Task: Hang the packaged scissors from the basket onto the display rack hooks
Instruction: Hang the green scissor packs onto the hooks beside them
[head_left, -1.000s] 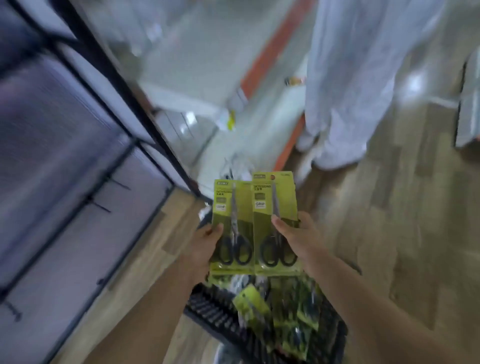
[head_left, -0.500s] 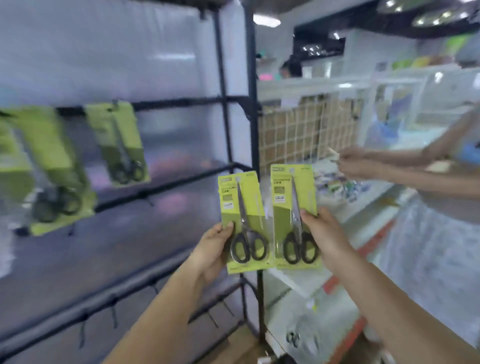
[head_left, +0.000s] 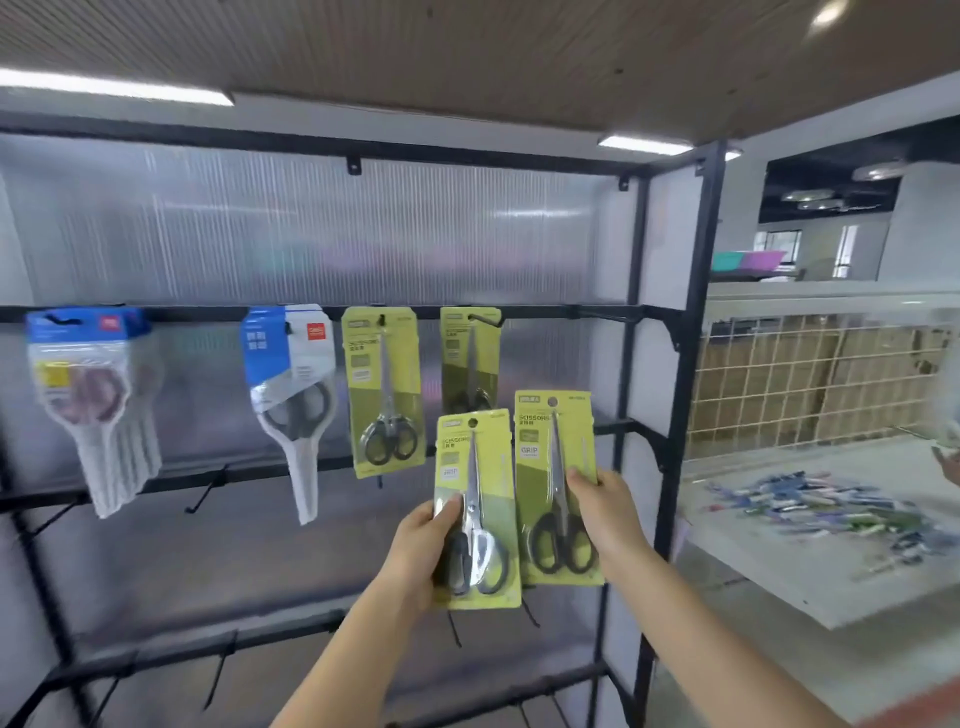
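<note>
Left hand (head_left: 423, 540): you pinch a scissors pack (head_left: 475, 512), thumb on front, other fingers hidden.
Right hand (head_left: 605, 514): you grip another pack (head_left: 556, 483) by its right edge.
Both packs: below the rack (head_left: 670, 332) top rail, unhung.
Hooks: blurred.

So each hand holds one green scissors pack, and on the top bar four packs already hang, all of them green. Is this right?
Not quite. The left hand and right hand do each hold one green pack, and four packs hang on the top bar, but only two are green; the other two are blue-and-white. The head view shows it.
</note>
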